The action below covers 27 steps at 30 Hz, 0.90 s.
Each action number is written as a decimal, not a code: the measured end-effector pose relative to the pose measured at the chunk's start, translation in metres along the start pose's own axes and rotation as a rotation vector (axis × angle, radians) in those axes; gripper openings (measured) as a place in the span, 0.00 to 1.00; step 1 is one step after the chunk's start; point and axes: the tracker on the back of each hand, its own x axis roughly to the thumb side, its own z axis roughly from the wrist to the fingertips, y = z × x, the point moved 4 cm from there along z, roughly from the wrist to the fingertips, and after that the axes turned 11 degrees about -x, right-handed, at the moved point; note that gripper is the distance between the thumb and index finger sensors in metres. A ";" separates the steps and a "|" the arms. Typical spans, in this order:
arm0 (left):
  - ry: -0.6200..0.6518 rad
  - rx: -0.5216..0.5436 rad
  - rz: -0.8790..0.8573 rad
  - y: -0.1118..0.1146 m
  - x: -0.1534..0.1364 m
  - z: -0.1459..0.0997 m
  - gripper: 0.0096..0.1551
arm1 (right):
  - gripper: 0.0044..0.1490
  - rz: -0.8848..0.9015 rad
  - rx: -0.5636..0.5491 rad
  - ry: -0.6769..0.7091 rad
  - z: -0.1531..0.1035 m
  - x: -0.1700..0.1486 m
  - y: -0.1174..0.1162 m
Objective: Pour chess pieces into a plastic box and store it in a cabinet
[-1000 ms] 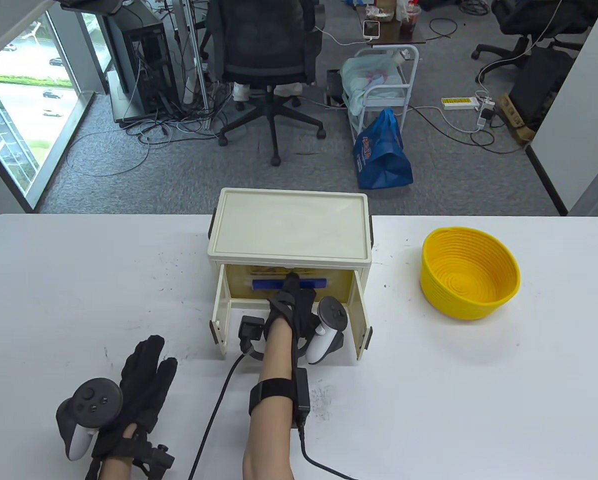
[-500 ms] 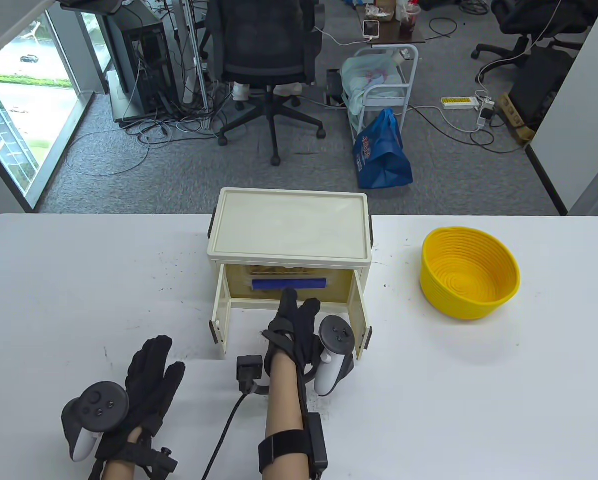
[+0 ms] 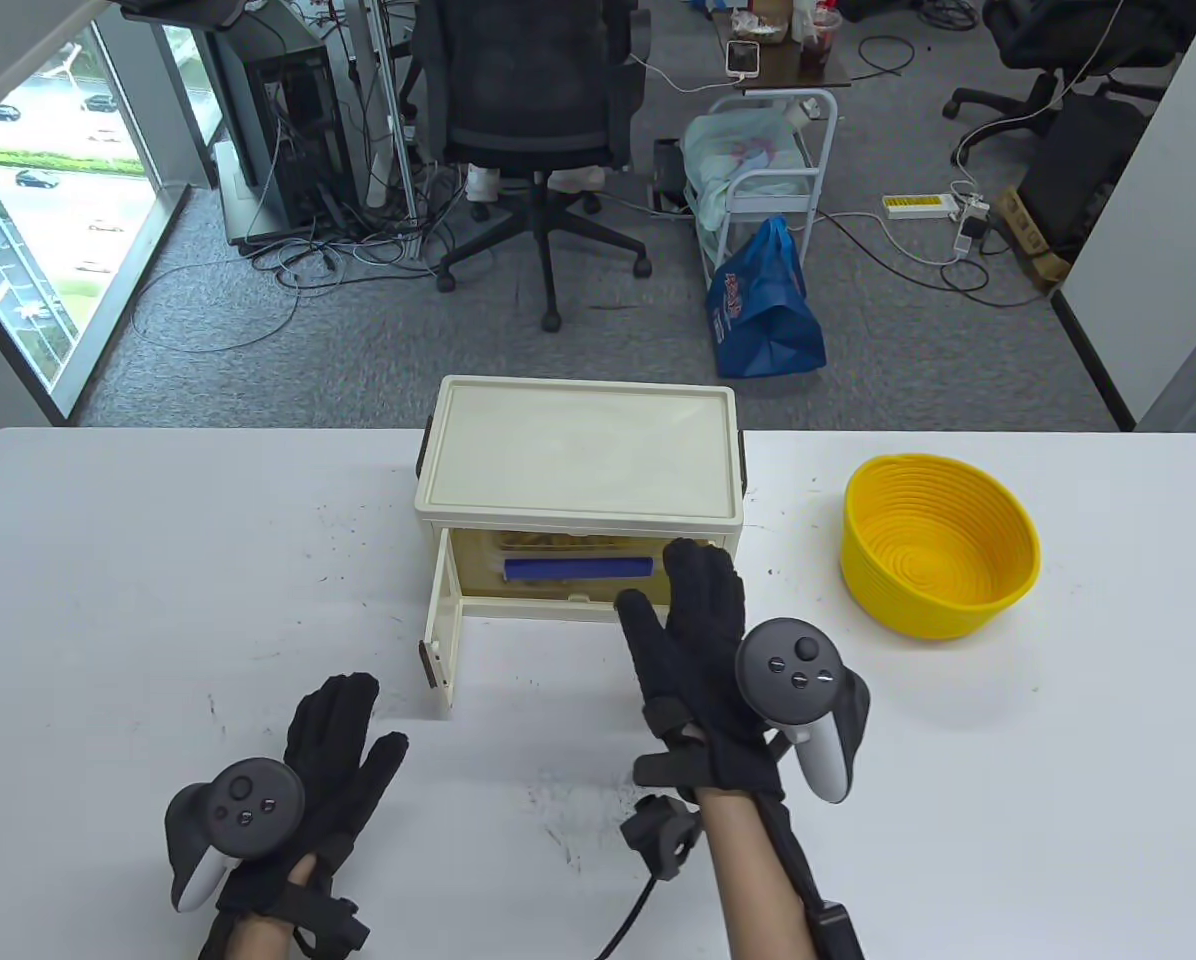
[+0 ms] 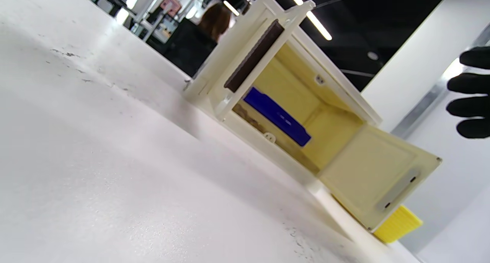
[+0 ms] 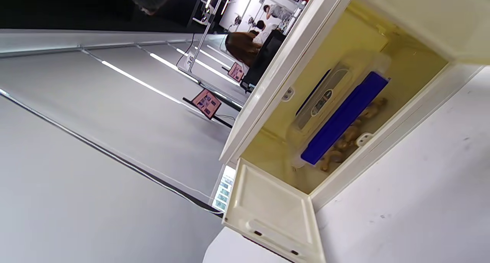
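The cream cabinet (image 3: 578,450) stands mid-table with both doors swung open. Inside it sits the clear plastic box with a blue clasp (image 3: 578,568); the right wrist view shows the box (image 5: 344,123) with brown chess pieces (image 5: 346,136) in it. My right hand (image 3: 698,630) is out of the cabinet with its fingers spread, held over the right door and hiding it. In the left wrist view that door (image 4: 373,175) stands open with nothing on it. My left hand (image 3: 338,750) lies flat and empty on the table, in front of the left door (image 3: 443,630).
A yellow ribbed bowl (image 3: 938,560) stands empty on the right of the table; its edge shows in the left wrist view (image 4: 398,224). Black gloved fingertips (image 4: 472,90) show at that view's right edge. A cable trails from my right wrist (image 3: 648,900).
My right hand has let go of the box's blue clasp, drawn back out of the cabinet and moved right over the right door. My left hand has slid a little to the right.
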 end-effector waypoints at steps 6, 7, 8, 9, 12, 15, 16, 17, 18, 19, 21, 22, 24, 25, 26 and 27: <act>-0.026 -0.011 -0.031 -0.007 -0.002 0.010 0.50 | 0.45 0.033 -0.029 0.001 -0.003 -0.062 0.030; -0.025 -0.007 -0.038 -0.008 -0.002 0.012 0.50 | 0.45 0.072 -0.026 -0.002 -0.004 -0.073 0.030; -0.030 0.001 -0.055 -0.010 -0.003 0.015 0.50 | 0.44 0.125 -0.034 -0.006 -0.005 -0.088 0.029; -0.032 0.003 -0.072 -0.011 -0.003 0.017 0.50 | 0.44 0.156 -0.035 -0.017 -0.006 -0.101 0.028; -0.068 0.016 -0.140 -0.011 -0.006 0.026 0.49 | 0.43 0.256 -0.060 -0.095 -0.008 -0.142 0.023; -0.079 -0.034 -0.204 -0.007 -0.009 0.039 0.47 | 0.42 0.341 -0.034 -0.155 -0.006 -0.170 0.015; -0.080 -0.053 -0.225 -0.005 -0.009 0.042 0.45 | 0.42 0.353 -0.022 -0.163 -0.006 -0.174 0.013; -0.076 -0.071 -0.265 -0.004 -0.010 0.046 0.44 | 0.42 0.369 -0.006 -0.164 -0.005 -0.178 0.010; -0.075 -0.082 -0.306 -0.003 -0.010 0.050 0.43 | 0.42 0.370 0.023 -0.156 -0.003 -0.179 0.006; -0.074 -0.087 -0.326 -0.003 -0.009 0.052 0.41 | 0.41 0.371 0.047 -0.145 -0.003 -0.179 0.004; -0.079 -0.089 -0.351 -0.004 -0.007 0.056 0.39 | 0.40 0.368 0.058 -0.122 -0.002 -0.177 0.000; -0.086 -0.087 -0.331 -0.004 -0.006 0.057 0.38 | 0.39 0.365 0.048 -0.105 -0.002 -0.176 -0.001; -0.096 -0.082 -0.319 -0.006 -0.006 0.059 0.35 | 0.38 0.353 0.022 -0.098 -0.001 -0.174 -0.001; -0.117 -0.069 -0.341 -0.006 -0.007 0.060 0.34 | 0.37 0.345 0.011 -0.102 0.000 -0.174 -0.001; -0.133 -0.065 -0.362 -0.006 -0.008 0.061 0.34 | 0.36 0.340 0.007 -0.107 0.001 -0.172 -0.002; -0.148 -0.073 -0.383 -0.006 -0.008 0.062 0.34 | 0.35 0.326 0.001 -0.108 0.002 -0.171 -0.003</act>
